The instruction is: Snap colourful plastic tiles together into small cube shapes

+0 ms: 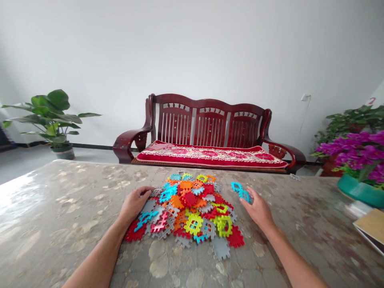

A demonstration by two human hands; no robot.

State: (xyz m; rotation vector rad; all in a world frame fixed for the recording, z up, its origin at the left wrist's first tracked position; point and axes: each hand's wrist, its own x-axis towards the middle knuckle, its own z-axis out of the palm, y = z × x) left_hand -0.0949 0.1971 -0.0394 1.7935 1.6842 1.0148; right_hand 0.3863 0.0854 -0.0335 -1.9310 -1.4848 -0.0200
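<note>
A heap of interlocking plastic puzzle tiles (189, 199) in red, orange, blue, lime and grey lies between my hands. Some tiles are solid squares with notched edges, others are window-like frames. My right hand (257, 208), to the right of the heap, pinches a blue window tile (245, 195) between thumb and fingers. A second blue frame tile (236, 187) touches its far-left corner; whether the two are joined I cannot tell. My left hand (135, 205) rests at the heap's left edge with fingers curled together beside grey tiles (156, 192). What its fingertips grip is hidden.
The heap lies on a table with a shiny floral cover (81, 212). A lone grey tile (295, 177) is near the far right edge. Right: purple flowers in a teal pot (360, 190) and a box-like object (372, 226). Beyond stands a wooden bench (210, 102).
</note>
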